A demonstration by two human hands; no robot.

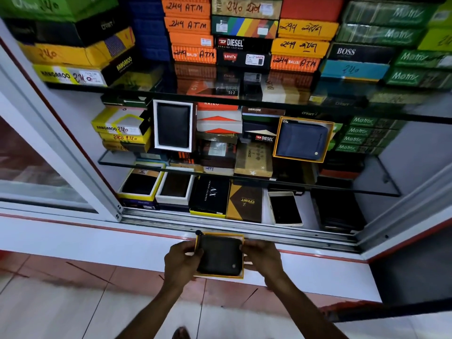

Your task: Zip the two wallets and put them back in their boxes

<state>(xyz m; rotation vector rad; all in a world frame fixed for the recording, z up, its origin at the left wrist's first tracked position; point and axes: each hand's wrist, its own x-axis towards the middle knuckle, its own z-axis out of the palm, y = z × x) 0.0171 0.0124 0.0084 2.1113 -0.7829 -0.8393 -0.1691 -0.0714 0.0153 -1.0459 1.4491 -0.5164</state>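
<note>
A shallow yellow-rimmed cardboard box [219,276] is held in front of the white sill of an open glass display cabinet [244,231]; it is gripped at its left edge by the left hand [182,261] and at its right edge by the right hand [263,258], both closed on the box. Inside this box lies a black, rounded-corner wallet [220,255] with a grainy, leather-like face, a small pale round stud near its lower right corner, and a zip pull that sticks out past the box's top left corner. Whether the zip is fully closed cannot be told.

Above and to the right of the held box, on the middle glass shelf [117,162], a second yellow-rimmed box [303,139] is propped upright. A navy blue zip-around wallet [302,140] of fine-textured material is seated in it, with a pale stud at its lower right and a metal pull at its upper left.

To the left on the same shelf a white-rimmed open box [174,126] with a smooth black wallet is stood on end. Beside it yellow cartons are printed "KANGAROO" and hand-marked "240". Behind the navy wallet green cartons read "Matrix". On the top shelf, orange cartons are marked "249 ATM" and "BALISI", and black ones read "DIESEL", "Levi's" and "BOSS". On the cabinet floor, straight above the held box, a black carton marked "A|X" is seen.
</note>
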